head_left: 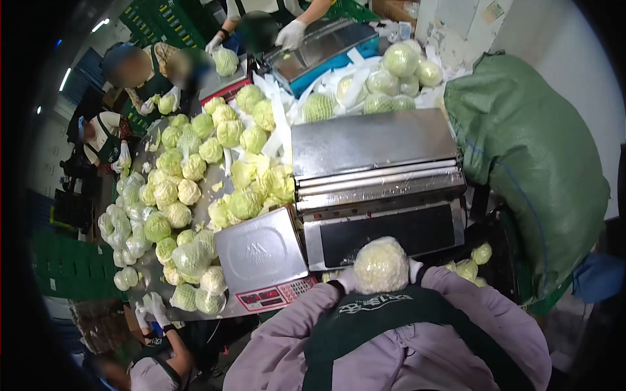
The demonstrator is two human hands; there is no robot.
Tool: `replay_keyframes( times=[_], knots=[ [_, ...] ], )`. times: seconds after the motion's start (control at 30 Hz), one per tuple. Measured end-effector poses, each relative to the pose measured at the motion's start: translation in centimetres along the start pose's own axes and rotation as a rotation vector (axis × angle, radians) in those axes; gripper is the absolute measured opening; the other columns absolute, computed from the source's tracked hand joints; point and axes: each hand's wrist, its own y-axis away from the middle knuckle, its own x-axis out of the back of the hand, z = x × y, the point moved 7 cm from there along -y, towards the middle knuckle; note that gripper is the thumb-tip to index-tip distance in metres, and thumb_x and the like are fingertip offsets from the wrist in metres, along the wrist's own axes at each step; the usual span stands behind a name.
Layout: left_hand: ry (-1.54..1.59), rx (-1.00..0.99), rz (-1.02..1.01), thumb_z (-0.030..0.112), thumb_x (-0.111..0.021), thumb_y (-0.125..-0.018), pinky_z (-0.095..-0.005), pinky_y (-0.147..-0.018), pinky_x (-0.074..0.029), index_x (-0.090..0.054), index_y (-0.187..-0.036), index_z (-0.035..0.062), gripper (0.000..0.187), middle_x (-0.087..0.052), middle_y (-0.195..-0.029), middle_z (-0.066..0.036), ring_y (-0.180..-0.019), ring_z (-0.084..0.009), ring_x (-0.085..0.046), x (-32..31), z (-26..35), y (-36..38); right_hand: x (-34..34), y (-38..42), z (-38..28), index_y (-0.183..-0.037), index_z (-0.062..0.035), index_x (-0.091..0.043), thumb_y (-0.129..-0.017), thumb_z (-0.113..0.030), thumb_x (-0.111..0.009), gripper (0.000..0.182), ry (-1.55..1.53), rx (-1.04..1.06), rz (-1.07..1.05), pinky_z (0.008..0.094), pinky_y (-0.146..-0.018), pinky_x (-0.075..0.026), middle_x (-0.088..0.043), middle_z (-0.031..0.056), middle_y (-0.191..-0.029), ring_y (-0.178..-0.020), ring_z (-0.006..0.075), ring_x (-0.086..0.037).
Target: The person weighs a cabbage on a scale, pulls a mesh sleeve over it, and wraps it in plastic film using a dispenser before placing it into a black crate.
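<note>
A whitish, bumpy head that looks like a cauliflower (381, 265), with shiny clear film over it, is held close to my apron. My left hand (347, 279), in a white glove, grips its left side. On the opposite side my gloved right hand (415, 270) presses against it; most of the fingers of both hands are hidden behind it. Just beyond stands a metal film-wrapping machine (378, 189) with a dark flat plate at its front. To the left of the machine is a scale (261, 251) with a bare metal pan and a red keypad panel.
Many cabbages (168, 192) cover the table on the left, some in net or plastic. Loose leaves (267, 179) lie beside the machine. A big green sack (528, 169) bulges at the right. Co-workers (160, 78) stand around the table; a second wrapping machine (323, 55) is at the back.
</note>
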Motion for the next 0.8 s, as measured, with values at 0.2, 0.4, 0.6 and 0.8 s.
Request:
replay_keyframes(
  times=[0.2,0.4,0.6,0.8],
  knots=[
    [0.77,0.059,-0.184,0.018,-0.054,-0.09,-0.0259,-0.052,-0.042,-0.059,-0.1,0.0083,0.015,-0.053,-0.071,0.001,-0.058,-0.0129,-0.05,-8.9,9.7,7.0,-8.2,6.7,-6.2,-0.124,-0.0081,-0.051,-0.095,-0.03,-0.037,0.039,0.735,0.942,-0.196,0.0349,-0.096,-0.042,-0.055,0.0096,-0.123,-0.112,0.0204,-0.052],
    [-0.777,-0.978,-0.137,0.038,-0.041,-0.098,-0.0364,-0.099,-0.041,-0.053,-0.126,0.0023,0.047,-0.047,-0.133,-0.013,-0.115,-0.0226,-0.051,-13.8,25.2,18.4,-11.3,20.8,-5.5,-0.12,-0.0052,-0.054,-0.098,-0.031,-0.035,0.039,1.002,1.211,-0.519,0.0246,-0.087,-0.047,-0.061,0.0076,-0.114,-0.106,0.0175,-0.058],
    [-0.209,-0.438,-0.809,0.036,-0.033,-0.101,-0.0307,-0.105,-0.033,-0.046,-0.131,0.001,0.048,-0.045,-0.135,-0.009,-0.121,-0.0177,-0.045,-19.3,24.7,21.5,-15.6,30.3,-7.1,-0.135,-0.0045,-0.04,-0.1,-0.03,-0.037,0.044,-0.133,0.196,-1.406,0.0294,-0.106,-0.034,-0.05,0.0104,-0.131,-0.127,0.0166,-0.042],
    [0.552,-0.121,-0.238,0.059,-0.025,-0.096,-0.0403,-0.109,-0.032,-0.031,-0.141,0.0026,0.072,-0.035,-0.144,-0.017,-0.13,-0.0271,-0.04,-15.6,22.2,22.1,-8.0,22.8,-10.8,-0.14,-0.0021,-0.033,-0.098,-0.031,-0.045,0.052,-0.119,0.758,-0.519,0.0355,-0.108,-0.031,-0.045,0.0126,-0.135,-0.128,0.0203,-0.041]
  ],
)
